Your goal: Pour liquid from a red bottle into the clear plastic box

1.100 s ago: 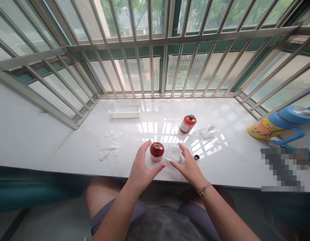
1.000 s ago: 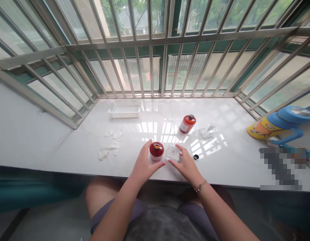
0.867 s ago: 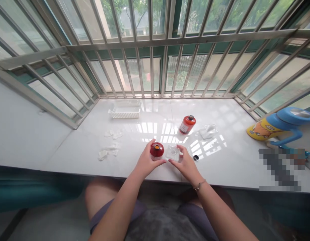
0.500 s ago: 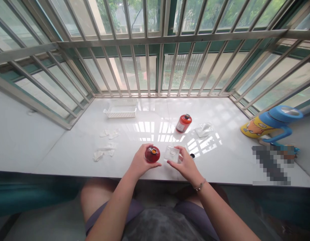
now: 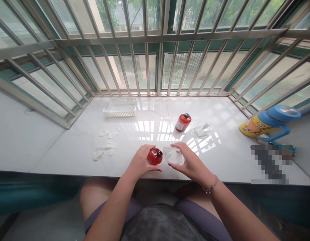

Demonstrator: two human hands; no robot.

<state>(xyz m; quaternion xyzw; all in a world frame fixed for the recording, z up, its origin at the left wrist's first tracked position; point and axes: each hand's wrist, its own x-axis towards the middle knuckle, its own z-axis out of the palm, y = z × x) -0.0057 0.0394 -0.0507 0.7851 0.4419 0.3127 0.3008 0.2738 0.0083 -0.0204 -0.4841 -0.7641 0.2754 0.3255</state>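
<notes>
My left hand [image 5: 140, 163] grips a small red bottle [image 5: 154, 156] with no cap, tilted so its mouth points right toward a clear plastic box [image 5: 171, 155]. My right hand [image 5: 191, 163] holds that clear box just above the white sill [image 5: 220, 160], close to the near edge. Something small and white lies inside the box. A second red bottle [image 5: 183, 122] with a black cap and a label stands upright farther back on the sill.
A white slatted basket [image 5: 119, 110] sits at the back left. Crumpled white wipes [image 5: 104, 150] lie left of my hands. Clear plastic wrapping [image 5: 203, 128] lies right of the capped bottle. A blue and yellow kettle-shaped toy [image 5: 269, 122] stands at the far right. Metal window bars enclose the sill.
Both hands closed in from open poses: the left took the uncapped bottle and tipped it rightward, the right picked up the clear box and brought it to the bottle's mouth.
</notes>
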